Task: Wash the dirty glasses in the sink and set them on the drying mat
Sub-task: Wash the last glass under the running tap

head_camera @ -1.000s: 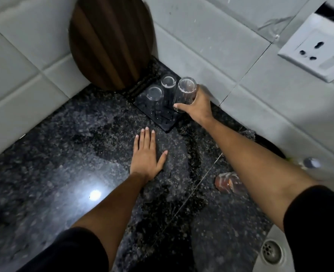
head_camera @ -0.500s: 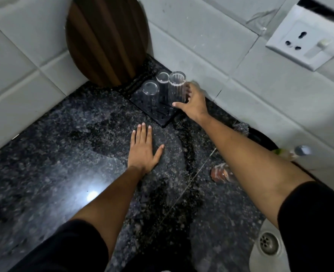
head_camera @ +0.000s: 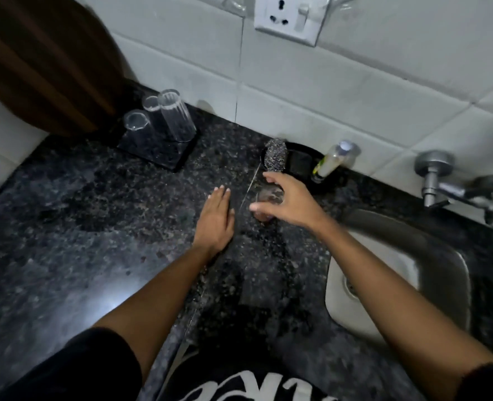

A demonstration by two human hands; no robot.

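Observation:
Three clear glasses stand upside down on the black drying mat point(head_camera: 156, 154) at the back left: a tall ribbed one point(head_camera: 176, 117), a small one point(head_camera: 151, 104) behind it and a short one point(head_camera: 135, 121). A dirty glass point(head_camera: 270, 197) lies on its side on the dark granite counter, left of the steel sink point(head_camera: 399, 273). My right hand point(head_camera: 290, 202) arches over this glass with thumb and fingers spread around it; I cannot see a firm grip. My left hand point(head_camera: 214, 221) lies flat on the counter just left of it, holding nothing.
A steel scrubber point(head_camera: 275, 155) rests on a black dish point(head_camera: 300, 162) by the wall, with a soap bottle point(head_camera: 333, 159) beside it. A tap point(head_camera: 453, 190) juts out over the sink. A round wooden board point(head_camera: 45, 68) leans in the left corner. A wall socket point(head_camera: 288, 18) sits above.
My right hand has let go of the tall glass on the mat and moved right to the dirty glass lying on the counter. The view has swung right, showing the sink.

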